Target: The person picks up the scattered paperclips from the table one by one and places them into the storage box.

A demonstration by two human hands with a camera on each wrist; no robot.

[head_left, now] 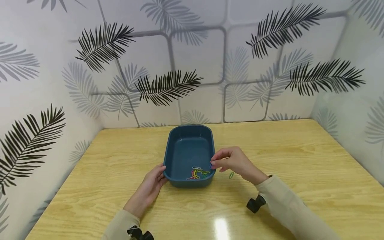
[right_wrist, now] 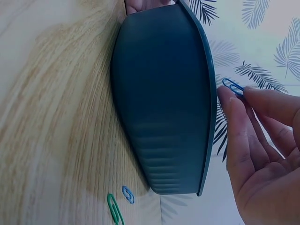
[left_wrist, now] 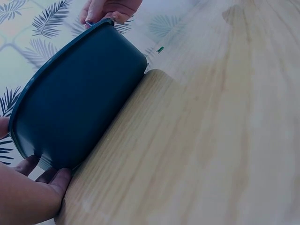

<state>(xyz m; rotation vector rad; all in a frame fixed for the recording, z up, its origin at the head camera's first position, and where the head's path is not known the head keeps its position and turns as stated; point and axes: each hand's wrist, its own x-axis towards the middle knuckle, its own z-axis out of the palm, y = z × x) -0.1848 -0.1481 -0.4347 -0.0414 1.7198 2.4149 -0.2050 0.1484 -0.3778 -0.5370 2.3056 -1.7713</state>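
From the head view we see inside the dark blue tray (head_left: 188, 151), where several coloured paper clips (head_left: 197, 172) lie together at its near end; neither wrist view shows this inside, only the outer wall of the tray. The right wrist view gives us what the head view hardly shows: the right hand (right_wrist: 262, 145) pinches a blue paper clip (right_wrist: 233, 86) between thumb and fingertips, just above the tray's rim. In the head view this clip is only a small blue spot at the fingertips of the right hand (head_left: 232, 163), over the right edge of the tray. The right wrist view also shows two clips on the wooden table (head_left: 300, 173) near the tray's wall, a green paper clip (right_wrist: 114, 209) and a smaller blue clip (right_wrist: 128, 194) just beside it; from the head we make out only the green one (head_left: 231, 175).

The left hand (head_left: 150, 188) rests on the table at the near left corner of the tray, with the fingers straight and pressed against the wall. The left wrist view confirms this: the fingertips (left_wrist: 58, 180) touch the bottom of the wall, not curled around it.
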